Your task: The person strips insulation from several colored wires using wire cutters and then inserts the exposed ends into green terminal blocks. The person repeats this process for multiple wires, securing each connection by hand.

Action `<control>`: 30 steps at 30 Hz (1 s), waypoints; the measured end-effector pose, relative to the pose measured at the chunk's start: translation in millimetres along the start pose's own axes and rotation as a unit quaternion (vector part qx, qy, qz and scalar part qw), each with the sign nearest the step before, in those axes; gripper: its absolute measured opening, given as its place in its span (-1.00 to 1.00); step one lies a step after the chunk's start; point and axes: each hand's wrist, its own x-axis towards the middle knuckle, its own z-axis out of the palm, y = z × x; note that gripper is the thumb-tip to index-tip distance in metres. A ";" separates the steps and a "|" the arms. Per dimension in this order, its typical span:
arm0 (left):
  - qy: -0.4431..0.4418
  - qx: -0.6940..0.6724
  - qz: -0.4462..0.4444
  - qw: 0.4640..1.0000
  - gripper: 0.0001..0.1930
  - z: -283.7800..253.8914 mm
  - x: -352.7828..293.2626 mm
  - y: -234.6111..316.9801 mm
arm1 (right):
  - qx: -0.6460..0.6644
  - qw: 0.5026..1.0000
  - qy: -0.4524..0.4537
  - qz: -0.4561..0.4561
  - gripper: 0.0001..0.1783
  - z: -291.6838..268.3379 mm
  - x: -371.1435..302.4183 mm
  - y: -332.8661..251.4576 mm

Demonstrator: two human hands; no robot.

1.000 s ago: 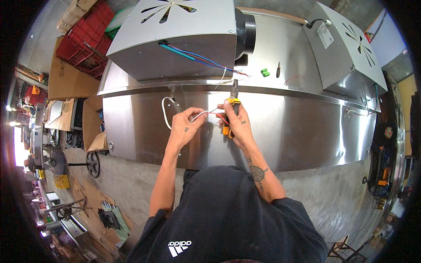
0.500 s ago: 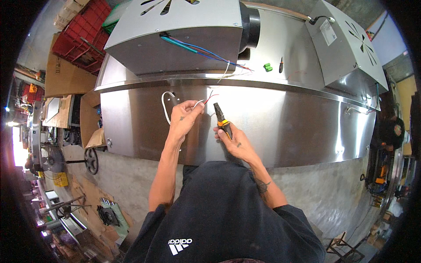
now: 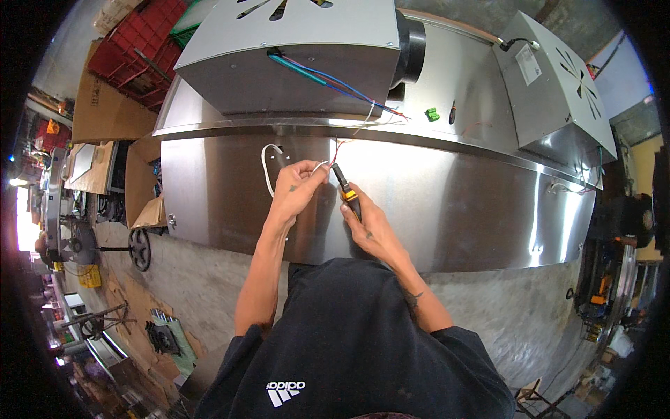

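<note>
My left hand [image 3: 299, 185] pinches a white cable [image 3: 265, 167] near its end. That cable loops out of a hole in the stainless steel panel [image 3: 433, 202]. Thin red and dark wires [image 3: 338, 148] fan out beyond my fingertips. In my right hand [image 3: 370, 223] is a pair of pliers [image 3: 347, 190] with black and yellow handles, gripped from below. Their dark jaws point up and left, right at the wires beside my left fingertips. Whether the jaws touch or close on a wire is too small to tell.
Behind the panel stands a grey metal box [image 3: 293, 84] with blue and red wires [image 3: 349, 91] hanging out. Green terminal connectors [image 3: 432, 114] and a small screwdriver [image 3: 453, 112] lie to its right. Another grey box [image 3: 558, 91] is at the far right. Cardboard boxes [image 3: 105, 115] stand left.
My right hand has brought the pliers left and up, from a short gap away to the wires at my left fingertips. My left hand keeps its pinch on the cable.
</note>
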 end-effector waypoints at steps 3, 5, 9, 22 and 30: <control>0.008 -0.024 0.022 0.999 -0.70 1.7 1.6 -6.5 | -0.007 1.000 -0.004 0.014 -0.30 -1.2 -0.9 -3.2; 0.010 -0.022 0.024 0.999 -0.72 1.6 1.6 -5.4 | -0.019 1.000 -0.005 0.021 -0.29 -3.2 -2.3 -7.3; 0.004 -0.015 0.018 1.000 -0.71 0.6 1.1 -2.0 | -0.043 0.999 0.001 0.021 -0.29 -5.7 -4.8 -12.5; -0.029 -0.004 0.084 0.996 -0.73 7.6 -1.9 -2.1 | -0.001 0.998 0.011 0.056 -0.53 -7.6 -2.2 -11.7; -0.018 0.056 0.143 0.988 -0.68 5.0 -3.0 -4.8 | 0.010 0.996 0.013 0.084 -0.52 -9.3 -2.7 -19.3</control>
